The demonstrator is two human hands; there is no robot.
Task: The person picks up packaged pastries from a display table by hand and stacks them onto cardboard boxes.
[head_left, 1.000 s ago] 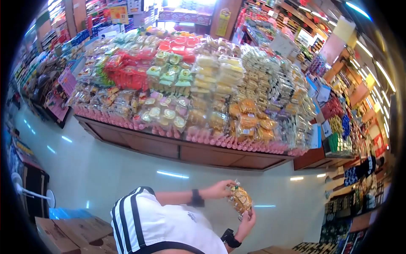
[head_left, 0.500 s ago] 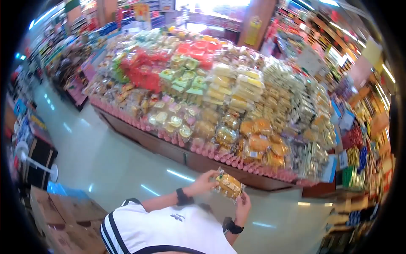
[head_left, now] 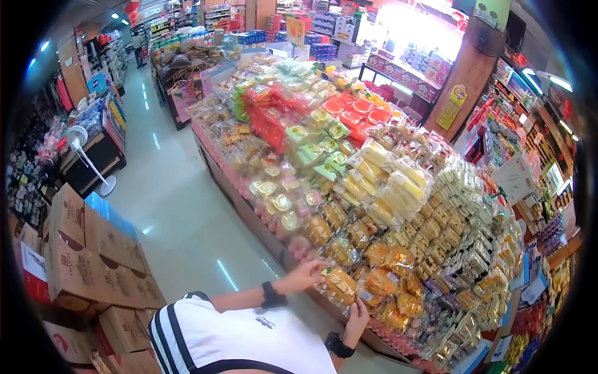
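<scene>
a glossy pale floor mirrors strips of light; a wood-brown pillar stands beside a glaring bright opening, with stocked shelves behind and ceiling lights above.

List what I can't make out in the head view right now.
All in the head view:
Bread packet: underside hidden by its own upper side; printing too blurred to read.
Left hand: fingers too small to tell whether they pinch the wrapper.
Person down the aisle: too small for detail.
Lowest cardboard box: cut off by the bottom edge.
</scene>
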